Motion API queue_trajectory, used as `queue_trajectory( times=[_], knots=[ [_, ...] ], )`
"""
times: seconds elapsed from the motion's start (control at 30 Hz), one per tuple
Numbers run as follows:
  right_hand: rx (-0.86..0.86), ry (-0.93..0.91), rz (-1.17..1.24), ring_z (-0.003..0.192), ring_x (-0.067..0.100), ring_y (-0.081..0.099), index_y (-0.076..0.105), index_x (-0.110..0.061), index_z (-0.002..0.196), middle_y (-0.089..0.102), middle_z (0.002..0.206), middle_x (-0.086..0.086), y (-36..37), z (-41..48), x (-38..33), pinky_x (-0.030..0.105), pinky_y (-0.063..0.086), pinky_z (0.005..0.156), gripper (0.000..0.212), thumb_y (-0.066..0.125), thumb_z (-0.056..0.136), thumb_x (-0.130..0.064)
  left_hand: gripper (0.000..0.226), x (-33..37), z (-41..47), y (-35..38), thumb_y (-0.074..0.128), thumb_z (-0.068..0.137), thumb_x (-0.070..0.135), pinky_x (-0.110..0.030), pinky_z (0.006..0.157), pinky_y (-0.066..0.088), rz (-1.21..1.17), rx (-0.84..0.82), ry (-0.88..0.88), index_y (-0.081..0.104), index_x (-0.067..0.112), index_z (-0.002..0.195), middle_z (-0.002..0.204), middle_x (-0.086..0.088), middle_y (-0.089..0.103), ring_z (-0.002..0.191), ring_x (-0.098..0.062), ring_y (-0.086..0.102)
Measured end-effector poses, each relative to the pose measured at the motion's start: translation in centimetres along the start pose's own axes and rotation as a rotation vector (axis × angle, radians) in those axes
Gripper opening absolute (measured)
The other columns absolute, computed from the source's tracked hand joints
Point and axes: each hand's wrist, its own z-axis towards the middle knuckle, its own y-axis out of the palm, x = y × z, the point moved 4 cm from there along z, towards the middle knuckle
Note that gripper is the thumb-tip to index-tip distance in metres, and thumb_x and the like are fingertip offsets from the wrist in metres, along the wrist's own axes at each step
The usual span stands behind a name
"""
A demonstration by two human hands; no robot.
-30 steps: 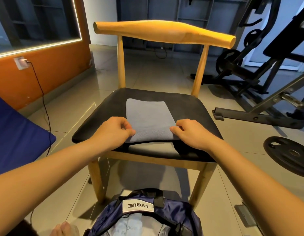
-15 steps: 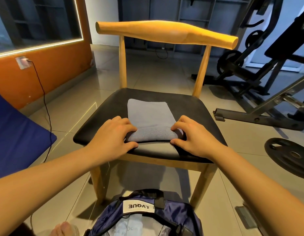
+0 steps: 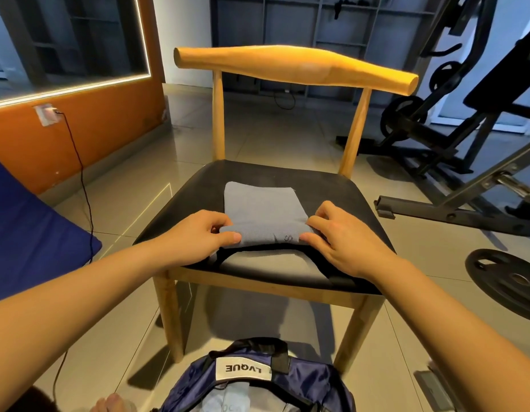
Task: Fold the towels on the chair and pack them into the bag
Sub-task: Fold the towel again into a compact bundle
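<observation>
The towel has been turned over at its near end, and a rounded fold now stands where the flat edge lay. The left hand and right hand have crept toward the back of the chair, pinching that fold.

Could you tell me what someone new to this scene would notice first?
The left hand and right hand pinch the near fold of a grey towel lying mid-seat on a wooden chair. An open navy bag sits on the floor in front of it, at the picture's bottom edge.
</observation>
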Motion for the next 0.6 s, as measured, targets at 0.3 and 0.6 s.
queue_trajectory(
  times=[0.3,0.6],
  knots=[
    [-0.005,0.094,0.329,0.103,0.011,0.049,0.064,-0.022,0.107,0.047,0.114,-0.009,1.1,1.0,0.4,0.034,0.048,0.093,0.024,0.053,0.102,-0.043,0.02,-0.8,1.1,-0.2,0.058,0.101,0.034,-0.026,0.08,0.051,-0.138,0.099,-0.067,0.069,0.018,0.101,0.098,0.0,0.068,0.093,-0.017,0.064],
    [-0.048,0.239,0.219,0.095,0.017,0.05,0.066,-0.013,0.083,0.054,0.103,-0.002,1.3,1.6,0.7,0.046,0.046,0.091,0.056,0.033,0.106,-0.053,0.019,-1.2,1.7,-0.2,0.053,0.104,0.036,-0.023,0.073,0.048,-0.191,0.119,-0.145,0.063,0.019,0.104,0.102,-0.004,0.066,0.09,-0.015,0.061]
  ],
)
